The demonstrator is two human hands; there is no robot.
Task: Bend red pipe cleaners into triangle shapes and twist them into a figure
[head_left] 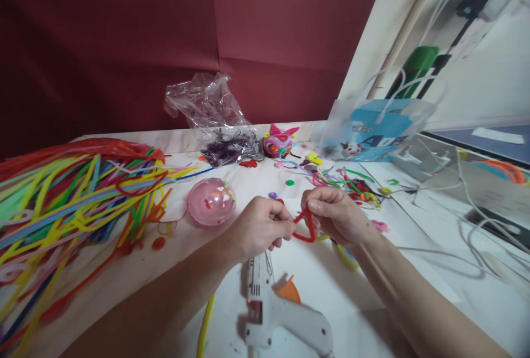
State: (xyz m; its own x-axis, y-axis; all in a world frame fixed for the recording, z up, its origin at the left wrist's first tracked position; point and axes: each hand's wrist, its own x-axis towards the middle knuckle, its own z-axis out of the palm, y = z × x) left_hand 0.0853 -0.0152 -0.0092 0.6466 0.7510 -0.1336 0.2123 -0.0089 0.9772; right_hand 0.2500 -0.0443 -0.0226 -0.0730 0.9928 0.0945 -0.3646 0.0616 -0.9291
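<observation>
My left hand [259,228] and my right hand [335,215] meet above the white table [323,275]. Both pinch a red pipe cleaner [305,228] that is bent into a small triangular loop between the fingertips. The fingers of both hands are closed on it. Just below the hands lies a white hot glue gun [273,311] with an orange stand, its nozzle pointing toward the hands.
A big pile of coloured pipe cleaners [70,203] fills the left side. A pink clear dome [210,201], a crumpled plastic bag [207,106], a pink pipe-cleaner figure [278,142], loose scraps and buttons [343,181], a blue-and-clear bag [372,129] and cables [476,220] surround the work spot.
</observation>
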